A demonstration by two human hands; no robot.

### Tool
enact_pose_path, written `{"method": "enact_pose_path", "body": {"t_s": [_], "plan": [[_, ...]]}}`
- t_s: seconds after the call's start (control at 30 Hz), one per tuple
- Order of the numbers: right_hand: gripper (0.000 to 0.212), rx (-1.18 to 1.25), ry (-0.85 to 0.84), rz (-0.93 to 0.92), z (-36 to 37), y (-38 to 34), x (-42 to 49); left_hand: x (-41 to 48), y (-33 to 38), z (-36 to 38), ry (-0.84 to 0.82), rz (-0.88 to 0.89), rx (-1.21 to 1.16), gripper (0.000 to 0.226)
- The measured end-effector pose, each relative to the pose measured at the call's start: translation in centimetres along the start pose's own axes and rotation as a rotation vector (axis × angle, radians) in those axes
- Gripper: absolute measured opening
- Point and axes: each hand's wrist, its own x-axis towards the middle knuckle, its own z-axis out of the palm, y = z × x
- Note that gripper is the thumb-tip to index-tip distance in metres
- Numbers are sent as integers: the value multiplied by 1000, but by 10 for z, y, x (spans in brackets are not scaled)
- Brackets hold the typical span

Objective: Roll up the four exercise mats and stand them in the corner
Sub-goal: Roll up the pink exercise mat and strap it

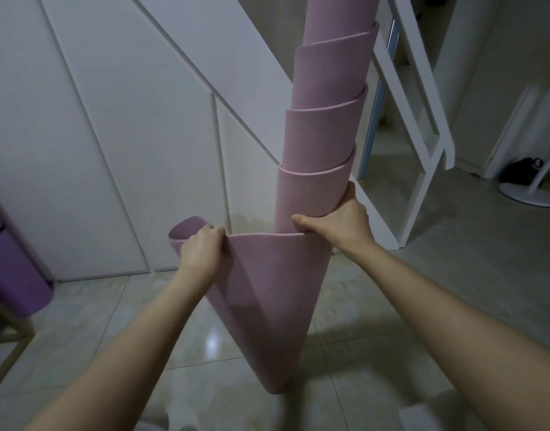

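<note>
- The pink mat (317, 141) stands on end on the tiled floor (407, 306), its long axis close to upright and the top leaning a little to the right, out past the upper edge of the view.
- Its roll has telescoped: the coils step upward one inside another, so it is narrow at the floor, widest at hand height, and tapers again above.
- The bottom tip rests on the floor in front of the white panelled wall (112, 119).
- The left hand (202, 247) grips the loose outer flap of the mat, fingers curled over its top edge.
- The right hand (342, 219) is wrapped round the inner coils, thumb lying along the rim of the outer layer.
- A purple mat (15, 275), rolled, leans at the left edge of the floor near the wall.
- A white stair frame (423, 104) rises behind the pink mat; a round white stand base (530, 194) sits at the far right with a dark object (521, 171) just behind it.
</note>
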Motion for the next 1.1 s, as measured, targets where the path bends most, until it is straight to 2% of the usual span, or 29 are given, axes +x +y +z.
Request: {"method": "enact_pose_path", "body": {"t_s": [0.03, 0.13, 0.2, 0.33, 0.4, 0.57, 0.67, 0.77, 0.83, 0.93, 1.0, 1.1], "plan": [[90, -2, -2, -5, -5, -1, 4, 0, 0, -4, 25, 43, -67, 2], [93, 57, 9, 10, -19, -4, 17, 2, 15, -18, 144, 168, -212, 14], [95, 109, -10, 23, -23, -5, 21, 5, 32, -25, 195, 242, -252, 10], [108, 138, -80, 28, -19, 1, 16, 4, 47, -16, 196, 326, -362, 9], [106, 113, -135, 29, -15, 6, 10, -3, 43, -4, 189, 340, -447, 3], [99, -16, -238, 5, -9, 17, 4, -17, 36, 34, 66, 281, -529, 10], [99, 9, -259, 6, -10, 22, 6, -16, 49, 36, -10, 121, -707, 22], [102, 33, -285, 15, -16, 27, 7, -20, 63, 21, -250, -61, -1036, 61], [104, 43, -295, 16, -21, 31, 6, -25, 72, 14, -308, -21, -1089, 75], [105, 53, -293, 8, -25, 36, 5, -37, 87, 10, -265, 14, -972, 81], [105, 60, -287, 3, -26, 36, 3, -37, 93, 6, -171, 10, -926, 84], [98, 63, -292, 4, -20, 39, -4, -26, 106, -10, 17, 62, -1122, 78]]}}
